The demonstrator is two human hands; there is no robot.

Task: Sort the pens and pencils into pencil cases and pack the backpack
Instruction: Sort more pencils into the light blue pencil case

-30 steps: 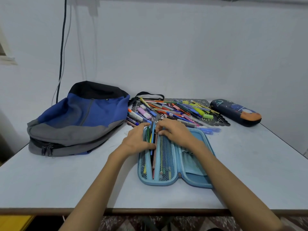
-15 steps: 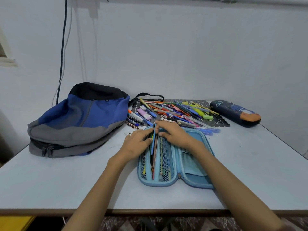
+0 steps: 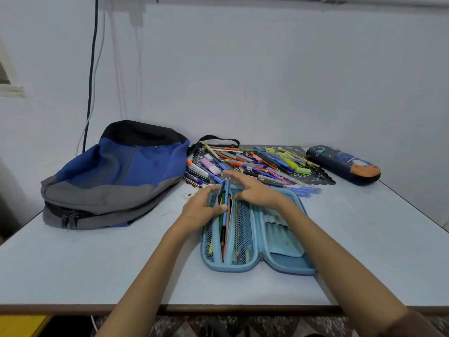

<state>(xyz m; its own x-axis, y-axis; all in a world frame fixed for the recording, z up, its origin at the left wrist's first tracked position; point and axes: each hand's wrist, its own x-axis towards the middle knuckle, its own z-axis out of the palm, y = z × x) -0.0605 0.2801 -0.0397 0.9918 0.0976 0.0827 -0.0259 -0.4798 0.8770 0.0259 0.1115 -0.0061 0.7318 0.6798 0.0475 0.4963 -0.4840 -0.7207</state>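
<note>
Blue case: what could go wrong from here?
The pens that the left hand grips stick out past the far rim of the case, so it may not zip shut. The right hand, reaching toward the pile, might scatter it.

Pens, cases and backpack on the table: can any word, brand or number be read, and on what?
Nothing reads clearly.
White marker: dark print on its barrel, too blurred.
Pile of pens: label bands, too small.
Dark pencil case: drawings only, no legible words.
Backpack: small dark tag, unreadable.
</note>
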